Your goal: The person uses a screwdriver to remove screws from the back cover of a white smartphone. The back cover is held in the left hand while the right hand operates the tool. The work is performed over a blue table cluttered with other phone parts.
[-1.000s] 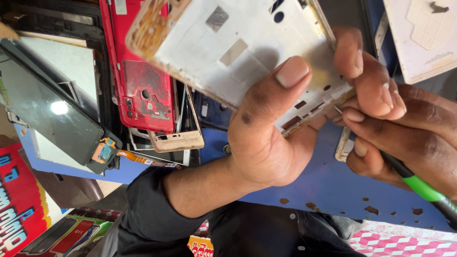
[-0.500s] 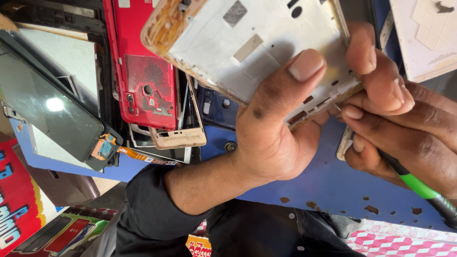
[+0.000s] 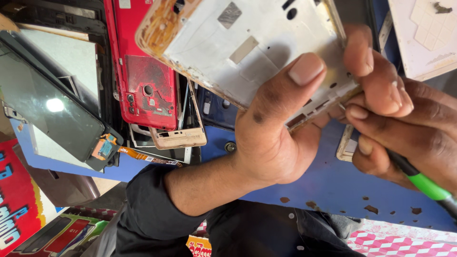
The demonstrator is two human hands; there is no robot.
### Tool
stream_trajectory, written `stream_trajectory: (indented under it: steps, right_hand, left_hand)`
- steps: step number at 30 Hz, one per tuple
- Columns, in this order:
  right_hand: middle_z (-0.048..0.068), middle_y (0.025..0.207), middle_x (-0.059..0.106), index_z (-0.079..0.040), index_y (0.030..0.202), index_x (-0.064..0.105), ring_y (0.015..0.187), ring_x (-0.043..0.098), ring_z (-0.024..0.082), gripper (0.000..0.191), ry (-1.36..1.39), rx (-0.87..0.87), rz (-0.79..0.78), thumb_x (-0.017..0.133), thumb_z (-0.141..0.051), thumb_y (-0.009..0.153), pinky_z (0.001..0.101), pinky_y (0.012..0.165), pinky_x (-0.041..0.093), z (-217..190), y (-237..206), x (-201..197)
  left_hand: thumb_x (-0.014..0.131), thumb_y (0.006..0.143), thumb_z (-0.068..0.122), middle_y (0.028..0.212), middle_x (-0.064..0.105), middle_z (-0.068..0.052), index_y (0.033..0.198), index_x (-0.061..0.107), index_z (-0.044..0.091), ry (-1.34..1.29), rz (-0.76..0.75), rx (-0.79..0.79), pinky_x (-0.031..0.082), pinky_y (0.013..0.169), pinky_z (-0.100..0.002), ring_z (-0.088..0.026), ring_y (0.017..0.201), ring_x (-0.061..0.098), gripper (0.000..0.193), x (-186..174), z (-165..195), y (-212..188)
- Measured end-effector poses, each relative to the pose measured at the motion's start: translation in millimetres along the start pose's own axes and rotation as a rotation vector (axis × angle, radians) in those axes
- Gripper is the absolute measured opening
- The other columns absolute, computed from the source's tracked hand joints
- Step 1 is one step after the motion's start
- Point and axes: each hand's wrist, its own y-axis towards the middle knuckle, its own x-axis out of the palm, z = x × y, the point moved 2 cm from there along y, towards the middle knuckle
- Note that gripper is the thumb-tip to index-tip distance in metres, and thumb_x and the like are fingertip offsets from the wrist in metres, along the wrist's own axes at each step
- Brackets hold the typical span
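Observation:
My left hand (image 3: pixel 276 138) is raised in the middle of the view and grips a white and gold phone frame (image 3: pixel 238 43), thumb pressed on its inner face, fingers wrapped over its right edge. My right hand (image 3: pixel 409 138) comes in from the right. It pinches a thin tool with a green and black handle (image 3: pixel 423 183), and the tool's metal tip touches the frame's lower right corner beside my left fingers. A black sleeve (image 3: pixel 152 214) covers my left forearm.
A blue worktop (image 3: pixel 333 185) lies below the hands. On its left lie a red phone back (image 3: pixel 143 71), a gold bezel piece (image 3: pixel 178 138), a dark screen panel with a flex cable (image 3: pixel 47 109) and other phone parts. A white panel (image 3: pixel 423 33) sits at top right.
The phone frame and my left hand have shifted slightly right and up in the view. My right hand keeps the tool tip at the same corner.

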Motion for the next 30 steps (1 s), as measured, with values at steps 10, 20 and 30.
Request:
stream_trajectory:
  steps: [10,20,30]
  right_hand:
    - [0.023,0.107,0.066,0.006,0.114,0.062,0.104,0.067,0.035,0.034,-0.216,-0.445,0.012,0.079,-0.002,0.085,0.0463,0.089,0.054,-26.4,2.7,-18.7]
    - [0.024,0.115,0.067,0.008,0.113,0.061,0.115,0.069,0.035,0.039,-0.231,-0.493,0.01,0.081,-0.001,0.081,0.0473,0.102,0.057,-35.5,4.7,-20.0]
    - [0.025,0.12,0.066,0.007,0.114,0.06,0.12,0.066,0.037,0.041,-0.208,-0.467,-0.005,0.082,-0.004,0.081,0.05,0.104,0.057,-17.8,-2.5,-19.7]
  left_hand:
    - [0.073,0.109,0.016,0.141,0.06,-0.007,0.144,0.054,0.009,-0.062,0.022,0.005,0.054,0.108,-0.027,-0.014,0.122,0.062,0.041,8.8,-6.7,5.4]
    - [0.072,0.109,0.017,0.141,0.06,-0.008,0.144,0.054,0.008,-0.098,0.044,0.005,0.054,0.107,-0.027,-0.014,0.122,0.062,0.041,11.8,-10.4,6.4]
    - [0.071,0.109,0.019,0.14,0.06,-0.009,0.144,0.054,0.008,-0.129,0.052,0.002,0.054,0.107,-0.027,-0.014,0.121,0.062,0.041,13.1,-12.2,7.9]
